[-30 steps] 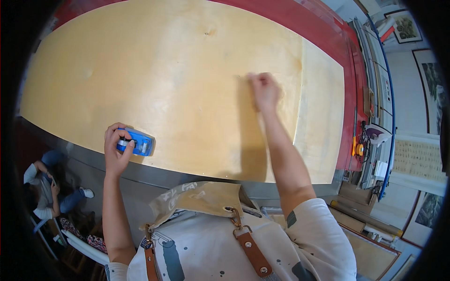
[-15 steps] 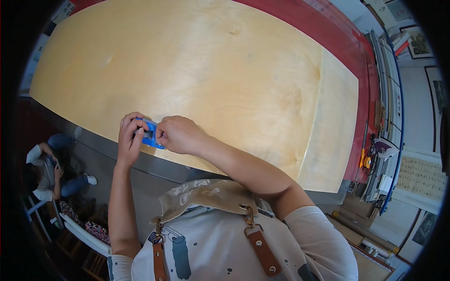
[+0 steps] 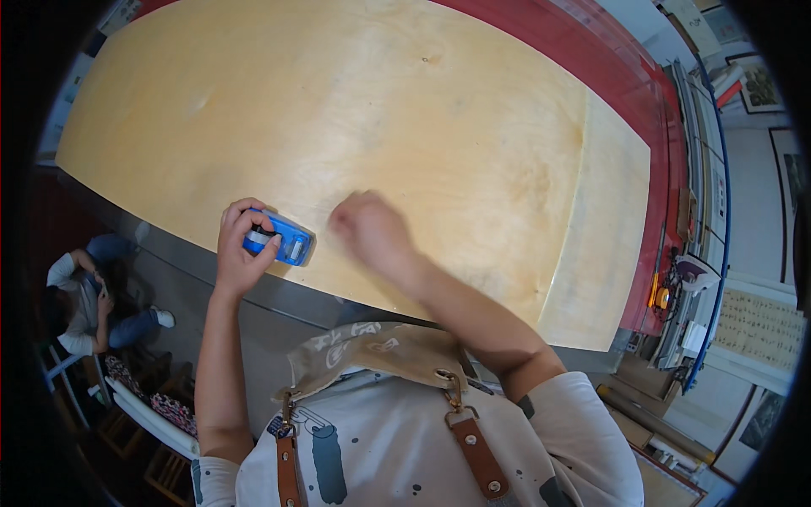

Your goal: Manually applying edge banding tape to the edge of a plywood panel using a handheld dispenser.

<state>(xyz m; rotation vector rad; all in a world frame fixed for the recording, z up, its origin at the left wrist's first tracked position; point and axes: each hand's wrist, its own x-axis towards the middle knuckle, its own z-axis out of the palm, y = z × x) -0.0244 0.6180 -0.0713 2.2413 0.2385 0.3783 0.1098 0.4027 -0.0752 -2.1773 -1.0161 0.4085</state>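
My left hand [image 3: 241, 247] is wrapped round a blue tape dispenser [image 3: 296, 243], which rests near the front edge of the pale wooden board [image 3: 405, 160]. A roll with a light band shows between the fingers. To the right of the dispenser and apart from it is my right hand [image 3: 373, 228], blurred by motion. Its fingers look curled together, and whatever they may hold is too small or smeared to make out.
Under the board lies a red tabletop [image 3: 583, 51]. At the right edge are an iron [image 3: 694, 270] and an orange-yellow tool [image 3: 661, 297]. A seated person [image 3: 89, 296] is at the far left, beside a white roll [image 3: 156, 422].
My right hand has pulled away from the tape dispenser toward the right. The dispenser's end has come into view, while my left hand keeps its hold.
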